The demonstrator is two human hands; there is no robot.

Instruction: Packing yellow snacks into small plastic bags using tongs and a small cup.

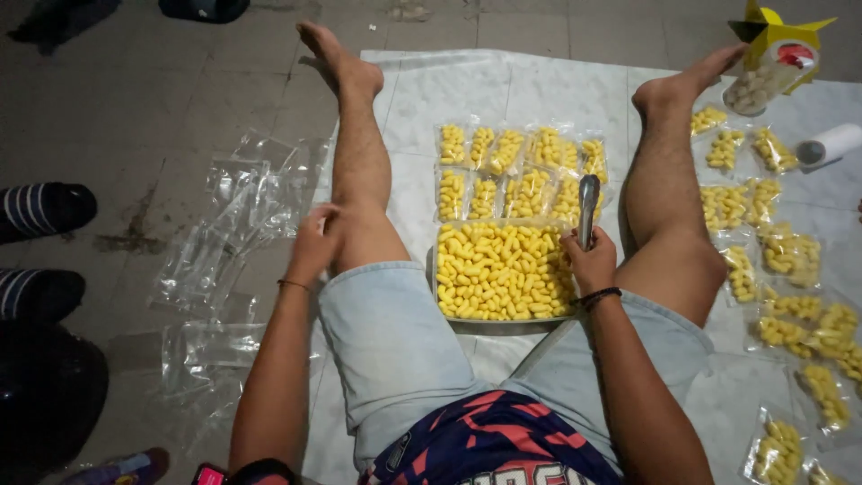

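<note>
I sit on the floor with legs spread. Between them stands a tray [433, 286] heaped with small yellow snack pieces [494, 269]. My right hand [590, 260] is at the tray's right edge, closed around metal tongs [587, 207] that point upward. My left hand [313, 244] rests on my left knee, fingers curled, next to a heap of empty clear plastic bags [224, 224]; whether it pinches a bag is unclear. Beyond the tray lie two rows of filled clear packets [516, 171].
A white sheet [467, 90] covers the floor under me. More filled packets [772, 269] lie right of my right leg. A yellow box [777, 45], a clear bag of snacks and a white roll [831, 144] sit far right. Striped slippers [40, 211] lie at left.
</note>
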